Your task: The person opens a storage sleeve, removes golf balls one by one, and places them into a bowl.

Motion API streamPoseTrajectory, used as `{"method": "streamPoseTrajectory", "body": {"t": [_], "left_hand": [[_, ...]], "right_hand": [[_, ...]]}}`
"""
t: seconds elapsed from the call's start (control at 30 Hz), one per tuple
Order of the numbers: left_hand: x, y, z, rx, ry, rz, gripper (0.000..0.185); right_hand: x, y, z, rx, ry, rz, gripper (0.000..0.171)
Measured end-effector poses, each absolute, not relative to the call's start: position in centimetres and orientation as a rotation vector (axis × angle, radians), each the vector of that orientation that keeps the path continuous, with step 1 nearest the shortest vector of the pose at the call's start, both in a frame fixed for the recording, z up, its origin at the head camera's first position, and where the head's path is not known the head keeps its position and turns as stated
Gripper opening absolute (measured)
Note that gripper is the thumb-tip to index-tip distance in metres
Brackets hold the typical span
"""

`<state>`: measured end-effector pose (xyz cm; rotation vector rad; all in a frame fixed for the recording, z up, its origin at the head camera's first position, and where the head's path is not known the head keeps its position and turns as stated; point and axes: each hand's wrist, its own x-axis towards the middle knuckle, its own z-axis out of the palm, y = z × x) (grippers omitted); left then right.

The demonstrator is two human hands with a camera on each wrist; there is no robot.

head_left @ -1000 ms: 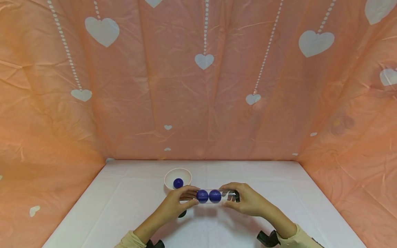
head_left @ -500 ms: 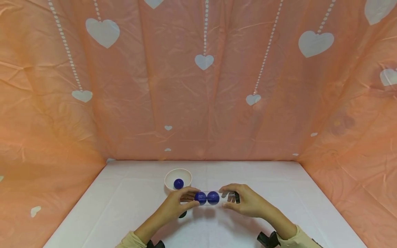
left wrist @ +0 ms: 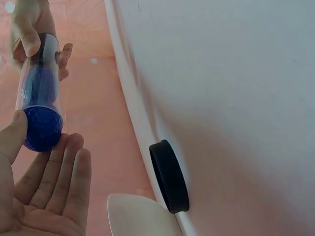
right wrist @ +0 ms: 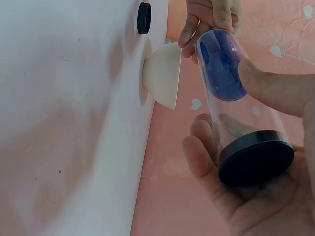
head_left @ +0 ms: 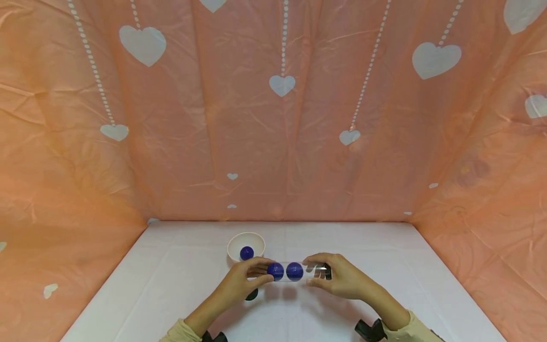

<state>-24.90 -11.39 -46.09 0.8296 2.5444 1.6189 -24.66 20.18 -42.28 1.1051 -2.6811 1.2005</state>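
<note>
A clear tube [head_left: 309,271] with a black cap on its right end lies level above the table, between both hands. My right hand [head_left: 342,278] grips its capped end, thumb and fingers round the wall. Inside sits a blue ball [head_left: 295,271]. A second blue ball [head_left: 275,271] is at the uncapped left mouth and bulges out a little in the left wrist view [left wrist: 43,130]. My left hand [head_left: 243,280] holds this ball between thumb and fingertips. The right wrist view shows the black cap [right wrist: 256,162] against the right palm.
Behind my left hand stands a cream bowl [head_left: 234,244] with a blue ball [head_left: 246,252] in it. A loose black cap [head_left: 252,294] is on the white table [head_left: 171,270] below that hand. Orange sheeting with hearts [head_left: 256,142] surrounds the table.
Tube and balls shift slightly left, then the tube edges back right. The two balls, which were touching, now have a small gap between them. Both hands stay almost in place.
</note>
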Motion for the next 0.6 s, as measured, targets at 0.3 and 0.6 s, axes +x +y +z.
{"method": "streamPoseTrajectory", "body": {"t": [0.3,0.6], "left_hand": [[-25.0,-12.0,-46.0,0.844,2.586,1.622,0.037],[-25.6,-13.3,-45.2,0.828,2.616,1.675,0.038]], "right_hand": [[-24.8,20.5,-42.5,1.145,-2.616,1.18,0.038],[-25.1,20.6,-42.7,1.142,-2.621,1.219,0.036]]}}
